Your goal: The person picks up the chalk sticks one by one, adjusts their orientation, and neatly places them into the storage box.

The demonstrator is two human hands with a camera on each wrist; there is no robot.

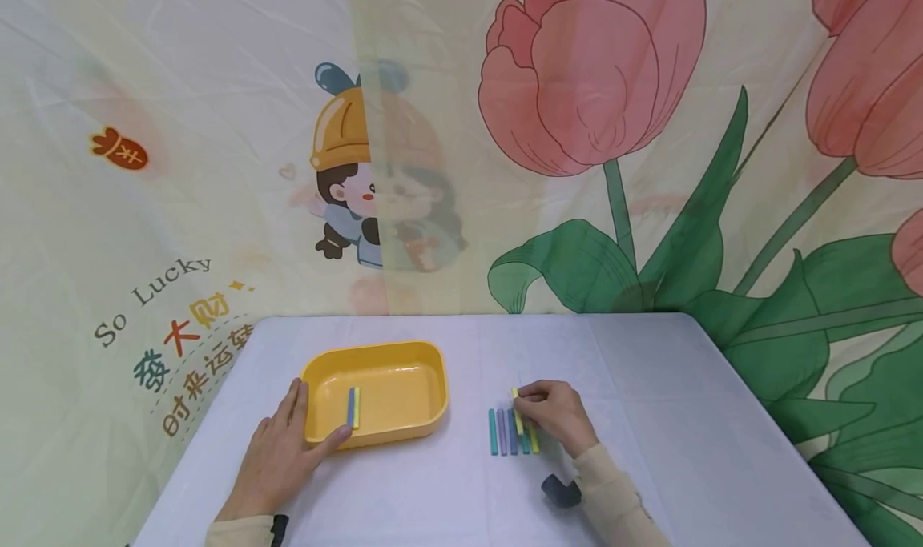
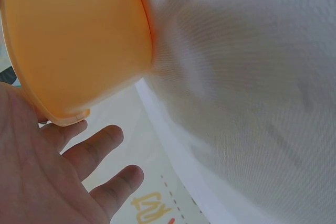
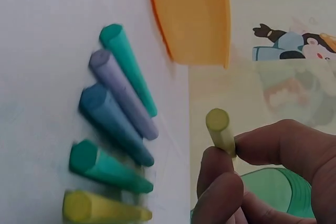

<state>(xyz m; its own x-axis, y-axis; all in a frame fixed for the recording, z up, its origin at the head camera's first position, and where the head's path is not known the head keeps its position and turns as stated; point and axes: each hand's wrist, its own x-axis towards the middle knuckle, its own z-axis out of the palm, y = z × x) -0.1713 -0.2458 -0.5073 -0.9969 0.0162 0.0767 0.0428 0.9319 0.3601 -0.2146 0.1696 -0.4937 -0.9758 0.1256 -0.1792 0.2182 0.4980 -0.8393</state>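
Observation:
My left hand grips the near left corner of a yellow tray, thumb over the front rim and fingers along the left side. Inside the tray a blue chalk stick and a yellow one lie side by side. Between thumb and fingertips my right hand pinches another yellow chalk stick, raised over a row on the table. That row holds a green stick, a purple stick, a blue stick, a second green stick and a yellow stick.
A white cloth covers the table. Behind it hangs a printed curtain with tulips and a cartoon figure. A dark curved object shows beside the right wrist, and a black band at the left wrist.

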